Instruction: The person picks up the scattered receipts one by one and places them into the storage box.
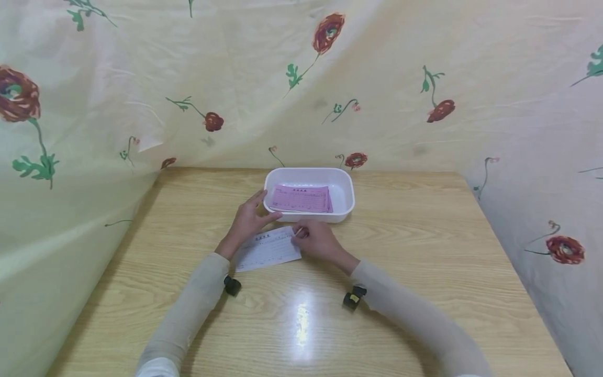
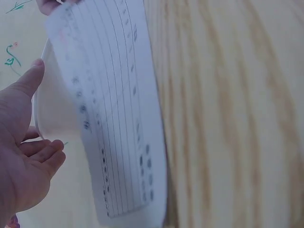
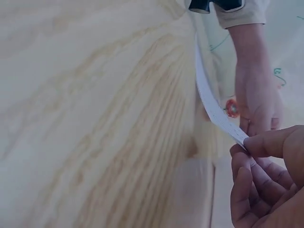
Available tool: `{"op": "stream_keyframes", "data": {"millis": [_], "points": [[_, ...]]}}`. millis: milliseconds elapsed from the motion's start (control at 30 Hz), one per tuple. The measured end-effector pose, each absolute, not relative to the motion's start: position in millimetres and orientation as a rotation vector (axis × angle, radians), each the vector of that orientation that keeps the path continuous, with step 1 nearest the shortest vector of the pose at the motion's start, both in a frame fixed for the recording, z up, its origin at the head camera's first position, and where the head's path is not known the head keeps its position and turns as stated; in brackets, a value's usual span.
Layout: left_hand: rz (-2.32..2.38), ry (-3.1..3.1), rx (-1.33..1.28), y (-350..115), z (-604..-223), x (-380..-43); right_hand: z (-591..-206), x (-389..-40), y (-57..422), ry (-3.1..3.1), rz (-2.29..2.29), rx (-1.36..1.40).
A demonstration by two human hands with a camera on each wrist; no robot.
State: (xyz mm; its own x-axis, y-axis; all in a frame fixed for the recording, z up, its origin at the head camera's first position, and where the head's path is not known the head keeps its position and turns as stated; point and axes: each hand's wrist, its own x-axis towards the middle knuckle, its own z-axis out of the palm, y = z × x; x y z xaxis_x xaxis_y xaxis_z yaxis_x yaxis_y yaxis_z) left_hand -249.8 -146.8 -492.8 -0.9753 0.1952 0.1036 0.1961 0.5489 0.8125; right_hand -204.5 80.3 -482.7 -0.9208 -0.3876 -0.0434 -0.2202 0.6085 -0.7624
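Observation:
My right hand (image 1: 316, 240) pinches the right end of a white printed paper slip (image 1: 268, 250) between thumb and fingers. In the right wrist view the slip (image 3: 211, 104) appears nearly edge-on and bends away from the fingertips. My left hand (image 1: 247, 222) holds the front left corner of a white plastic tub (image 1: 347, 201), with the thumb at the front and the fingers along the left side. Inside the tub lie pink printed slips (image 1: 300, 199), stacked slightly askew. The left wrist view shows the white slip (image 2: 114, 118) covering part of the tub (image 2: 57, 102).
The tub stands near the back of a wood-grain table (image 1: 414, 251). A cream floral cloth (image 1: 245, 78) hangs behind the table and along both sides. Black wrist cameras (image 1: 232, 286) sit on both sleeves.

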Motion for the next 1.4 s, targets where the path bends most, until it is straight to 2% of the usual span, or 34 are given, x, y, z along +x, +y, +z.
{"op": "stream_keyframes", "data": {"millis": [633, 1033, 1400], "points": [[-1.446, -2.747, -0.423, -146, -491, -253, -424, -191, 134, 2.668, -1.291, -0.569], [-1.492, -2.729, -0.420, -144, -486, -253, -382, -186, 158, 2.598, -1.413, -0.471], [-1.346, -2.739, -0.467, -145, -490, -253, -360, -203, 166, 2.547, -1.666, -0.399]]}}
